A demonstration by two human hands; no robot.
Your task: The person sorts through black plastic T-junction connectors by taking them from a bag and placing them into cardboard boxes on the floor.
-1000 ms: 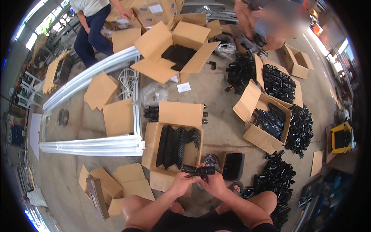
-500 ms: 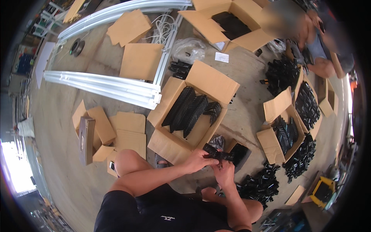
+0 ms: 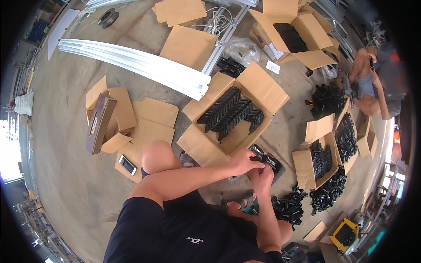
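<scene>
Open carton (image 3: 240, 135), black angled pieces (image 3: 230, 111) inside, rowed

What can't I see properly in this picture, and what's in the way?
All in the head view:
- black part: lower side hidden by the left hand and right hand
- co-worker: head lost in blur
- white paper: any print too small to read
- top white rails: cut off by the upper edge

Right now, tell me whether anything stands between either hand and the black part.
Nothing visible does: the left hand and the right hand both hold the black part directly with bare fingers.
</scene>
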